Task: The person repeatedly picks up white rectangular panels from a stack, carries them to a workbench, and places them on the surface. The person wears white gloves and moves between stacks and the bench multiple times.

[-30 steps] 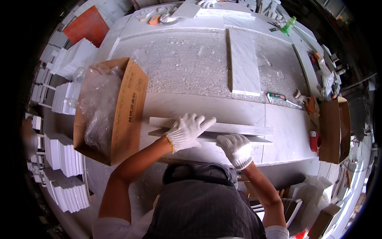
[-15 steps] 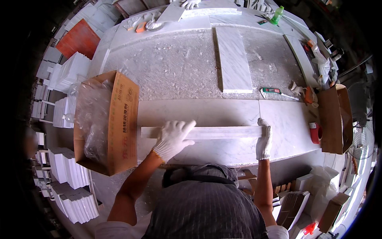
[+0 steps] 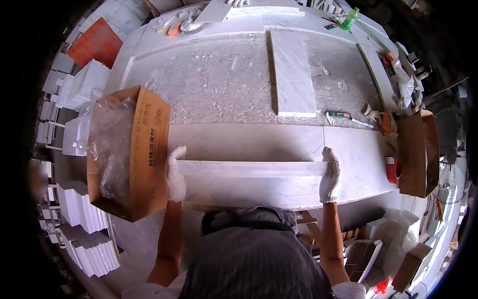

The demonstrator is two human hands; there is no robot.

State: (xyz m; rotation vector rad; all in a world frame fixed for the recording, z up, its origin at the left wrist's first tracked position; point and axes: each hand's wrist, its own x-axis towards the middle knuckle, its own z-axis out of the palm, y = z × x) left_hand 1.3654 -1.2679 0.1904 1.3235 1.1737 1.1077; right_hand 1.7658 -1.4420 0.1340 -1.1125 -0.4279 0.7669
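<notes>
White slabs [image 3: 254, 168] held at both ends
Right of the cardboard box [image 3: 144, 184], the left hand [image 3: 176, 178] and right hand [image 3: 330, 180], both half-curled, clasp opposite ends.

White slabs [image 3: 254, 169] in gloved grip [image 3: 330, 177]

I can see long, narrow, pale grey-white strips [image 3: 254, 169] set close together, fine lines running lengthwise, stretched straight and level across the frame just below its middle.
</notes>
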